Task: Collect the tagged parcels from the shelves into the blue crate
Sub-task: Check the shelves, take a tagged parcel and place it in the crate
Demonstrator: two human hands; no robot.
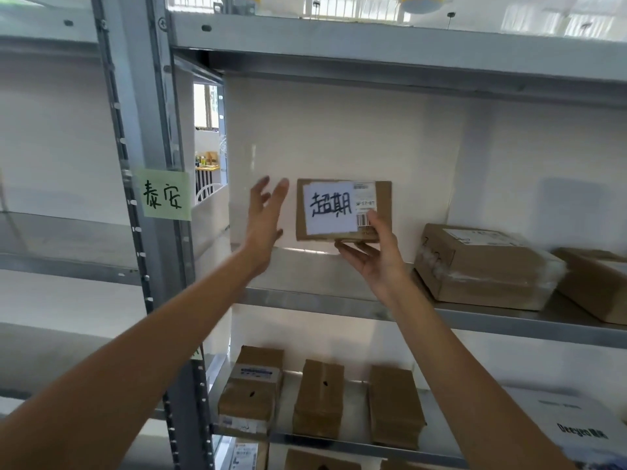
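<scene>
A small brown cardboard parcel (pixel 375 212) with a white handwritten tag (pixel 329 208) taped on its front stands upright above the middle metal shelf (pixel 305 276). My right hand (pixel 376 256) grips its lower right corner, thumb on the front and fingers underneath. My left hand (pixel 266 222) is raised just left of the parcel, fingers spread, not touching it. The blue crate is out of view.
Two untagged brown parcels (pixel 485 266) lie on the same shelf to the right. Three brown parcels (pixel 319 398) stand on the shelf below, beside a white box (pixel 573 425). A grey upright post (pixel 152 198) with a green sticky note (pixel 164 195) stands at left.
</scene>
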